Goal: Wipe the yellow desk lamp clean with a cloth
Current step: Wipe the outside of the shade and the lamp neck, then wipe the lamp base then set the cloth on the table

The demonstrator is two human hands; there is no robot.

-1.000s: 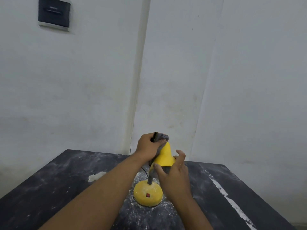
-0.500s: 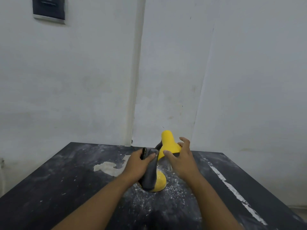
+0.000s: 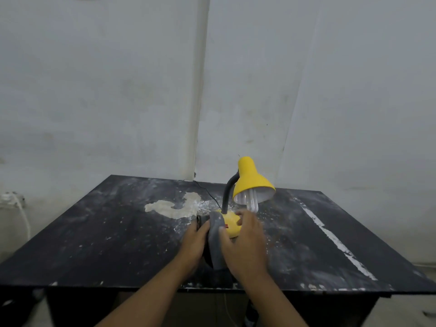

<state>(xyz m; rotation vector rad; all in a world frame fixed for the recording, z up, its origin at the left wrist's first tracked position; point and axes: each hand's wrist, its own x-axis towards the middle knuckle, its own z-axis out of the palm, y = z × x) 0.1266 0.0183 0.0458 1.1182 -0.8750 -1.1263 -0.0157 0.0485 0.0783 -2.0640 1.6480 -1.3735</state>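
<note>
Yellow desk lamp (image 3: pixel 253 182): right hand (image 3: pixel 245 241) fingers curl round base, left hand (image 3: pixel 193 244) fingers clutch cloth (image 3: pixel 215 237) beside it.

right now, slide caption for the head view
Left hand holds grey cloth on yellow lamp base, right hand gripping it.

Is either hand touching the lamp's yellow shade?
No, the left hand, right hand and cloth are down at the base, below the shade.

Gripping a grey cloth (image 3: pixel 215 232) in the left hand (image 3: pixel 194 241), draped against the left side of the base (image 3: pixel 232 223) of a yellow desk lamp (image 3: pixel 247 171). Cupping the base's right side with the right hand (image 3: pixel 246 244), blurred. Standing upright on a black tabletop (image 3: pixel 113 234) dusted with white powder, near a pale patch (image 3: pixel 174 206). Showing a white tube bulb (image 3: pixel 251 201) under the tilted shade (image 3: pixel 256 184).
</note>
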